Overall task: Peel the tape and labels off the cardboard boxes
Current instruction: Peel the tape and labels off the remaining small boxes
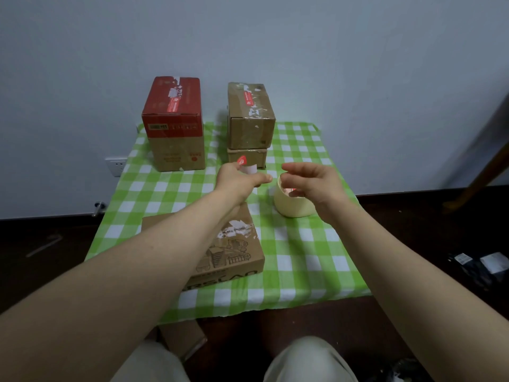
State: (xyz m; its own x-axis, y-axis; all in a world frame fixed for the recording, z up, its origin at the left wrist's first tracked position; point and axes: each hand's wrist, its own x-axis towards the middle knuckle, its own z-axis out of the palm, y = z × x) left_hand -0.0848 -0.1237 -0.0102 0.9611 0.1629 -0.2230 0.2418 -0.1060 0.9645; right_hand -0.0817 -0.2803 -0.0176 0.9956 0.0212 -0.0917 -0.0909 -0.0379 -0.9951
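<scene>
Nearest me, the flat box lies on the checked cloth under the left forearm, its top showing torn white label remains, so it looks partly stripped. Beyond it the left hand pinches a red-and-white label scrap, probably bound for the cream cup serving as a bin. The right hand hovers over that cup, fingers loosely curled; whether they hold the red bit beneath them, I cannot tell. Farther back stand the red box and the brown box, both taped, the latter hiding most of a lower box.
</scene>
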